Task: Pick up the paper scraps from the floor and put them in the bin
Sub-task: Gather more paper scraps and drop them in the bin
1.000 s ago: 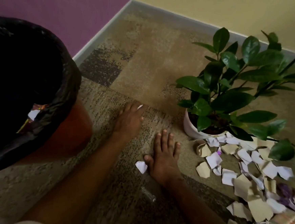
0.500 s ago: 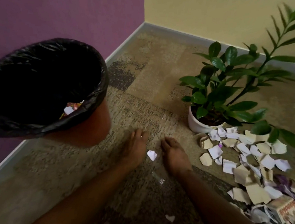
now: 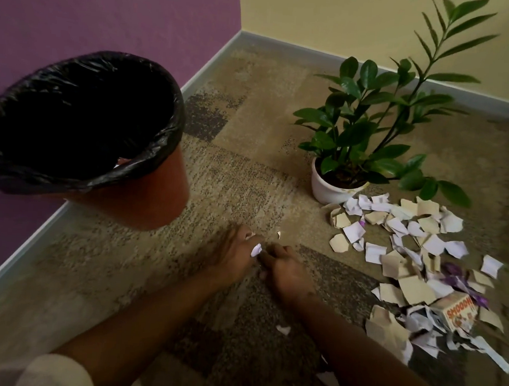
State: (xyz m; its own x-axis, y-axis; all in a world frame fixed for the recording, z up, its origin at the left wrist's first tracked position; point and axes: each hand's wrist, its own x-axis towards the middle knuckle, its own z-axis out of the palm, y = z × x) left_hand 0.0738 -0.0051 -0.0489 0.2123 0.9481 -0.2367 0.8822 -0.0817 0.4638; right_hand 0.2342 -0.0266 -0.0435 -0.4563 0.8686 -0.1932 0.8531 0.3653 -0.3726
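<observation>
My left hand (image 3: 232, 252) and my right hand (image 3: 288, 270) rest low on the carpet with their fingertips meeting. A small white paper scrap (image 3: 256, 250) stands pinched at my left fingertips, and my right fingertips touch it from the right. A tiny scrap (image 3: 279, 234) lies just beyond the hands. The orange bin (image 3: 155, 197) with a black liner stands to the left, close to my left hand, with a few scraps inside. A big pile of white and tan paper scraps (image 3: 410, 244) covers the floor on the right.
A potted plant in a white pot (image 3: 328, 188) stands beyond the pile, leaves hanging over it. A small printed box (image 3: 458, 312) lies among the scraps. Loose scraps (image 3: 282, 329) lie between my forearms. Purple and yellow walls meet at the far corner.
Both hands slid together along the carpet and closed around the white scrap, which now stands at my left fingertips. The view rose and pulled back, showing more of the bin and pile.
</observation>
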